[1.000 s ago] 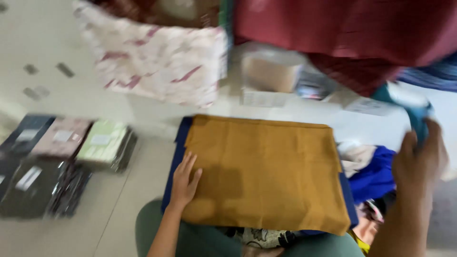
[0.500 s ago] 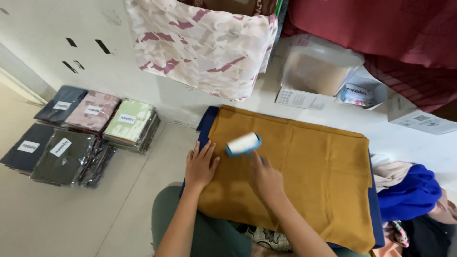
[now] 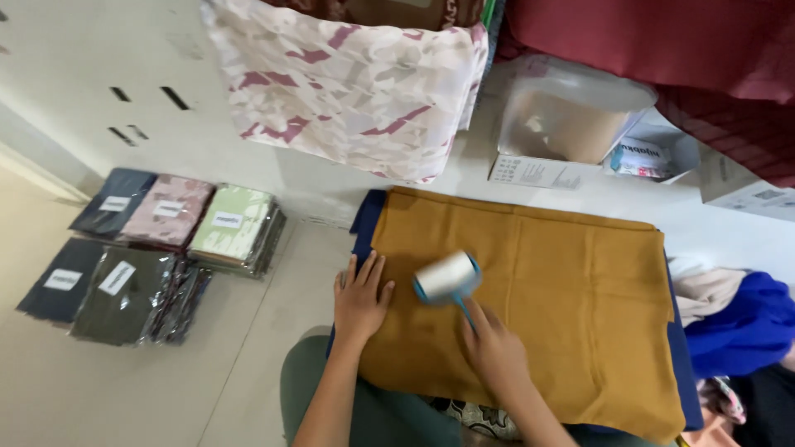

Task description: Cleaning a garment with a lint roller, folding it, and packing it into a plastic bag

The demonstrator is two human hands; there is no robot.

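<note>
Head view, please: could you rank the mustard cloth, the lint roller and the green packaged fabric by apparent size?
1. mustard cloth
2. green packaged fabric, though it lies farther from the camera
3. lint roller, in the right hand

Pale tiled floor (image 3: 248,364) carries wrapped fabric packs (image 3: 157,248) stacked alongside.

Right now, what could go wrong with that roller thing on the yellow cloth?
The left hand presses only one corner of the mustard cloth, so the lint roller held by the right hand might bunch it up. The cloth might also slide off the blue cloth underneath.
</note>
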